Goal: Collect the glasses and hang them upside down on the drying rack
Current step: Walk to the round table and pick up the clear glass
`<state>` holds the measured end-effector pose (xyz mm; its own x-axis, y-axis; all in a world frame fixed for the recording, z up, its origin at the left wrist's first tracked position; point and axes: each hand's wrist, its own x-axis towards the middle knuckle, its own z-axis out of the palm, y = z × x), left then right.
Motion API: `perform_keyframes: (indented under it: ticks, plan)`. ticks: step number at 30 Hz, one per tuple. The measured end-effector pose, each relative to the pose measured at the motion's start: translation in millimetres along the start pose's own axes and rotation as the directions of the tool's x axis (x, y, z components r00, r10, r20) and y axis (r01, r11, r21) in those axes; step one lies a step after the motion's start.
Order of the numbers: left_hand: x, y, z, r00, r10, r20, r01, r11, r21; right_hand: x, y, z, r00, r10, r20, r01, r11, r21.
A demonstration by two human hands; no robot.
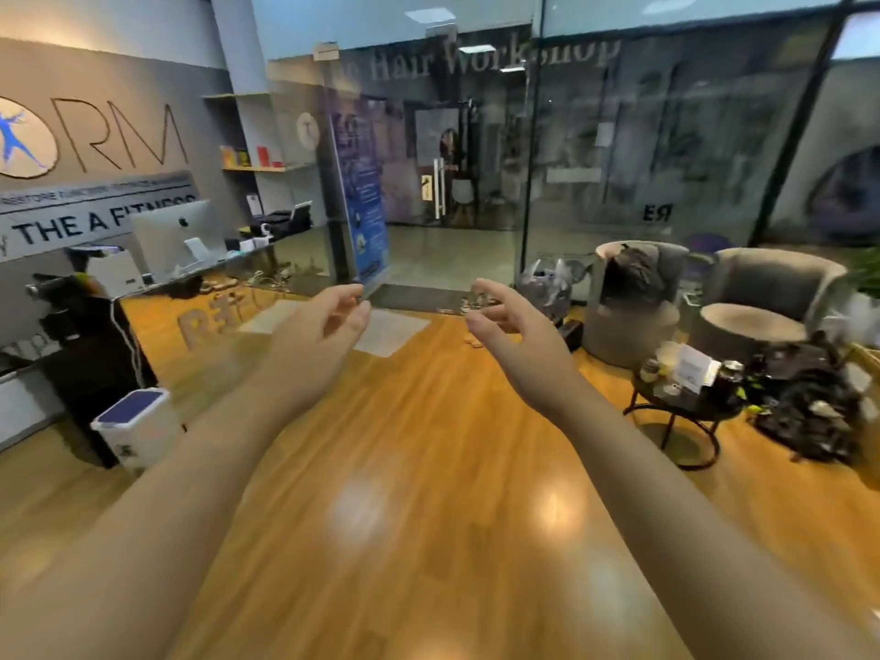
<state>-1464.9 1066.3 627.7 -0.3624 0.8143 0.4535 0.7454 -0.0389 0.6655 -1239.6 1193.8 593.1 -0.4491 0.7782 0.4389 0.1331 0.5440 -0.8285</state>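
Note:
Both arms reach forward over a wooden floor [428, 493]. My left hand [319, 335] is held out with fingers curled loosely apart and nothing in it. My right hand [509, 331] mirrors it, fingers apart and empty. I see no drying rack in this view. A small round black table [685, 402] at the right carries a jar, a card and what may be a small glass [674, 388], blurred.
A reception desk [200, 273] with a computer stands at the left, a white bin [135, 421] in front of it. Glass doors [452, 183] lie ahead. Two grey armchairs [762, 302] and black bags [809, 407] crowd the right side.

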Motion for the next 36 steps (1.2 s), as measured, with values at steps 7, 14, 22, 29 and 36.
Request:
perform_keyframes:
  ticks: [7,14,22,29,36]
  plan:
    - [154.8,-20.0,115.6,0.981,0.127,0.145,-0.114,0.989,-0.098,107.9,84.1,-41.7,0.984,0.067,-0.168,-0.083,0.992,-0.093]
    - [330.0,-10.4,218.9,0.93,0.284,0.235,-0.256,0.956,-0.143,241.0,143.8,-116.9,0.95,0.061,-0.308,-0.124,0.974,-0.191]
    - [477.4,-4.9,381.6,0.819,0.43,0.381,-0.318,0.892,-0.322,342.9,243.5,-180.0,0.88,0.12,-0.46,-0.25,0.94,-0.232]
    - [614.2,17.9,536.7,0.64,0.569,0.517,-0.384,0.819,-0.425,413.0,339.9,-251.1,0.705,0.202,-0.68,-0.447,0.871,-0.205]
    - [681.2,64.7,723.6,0.505,0.658,0.558,-0.402,0.752,-0.523,459.1,445.0,-340.8,0.555,0.274,-0.786,-0.596,0.79,-0.145]
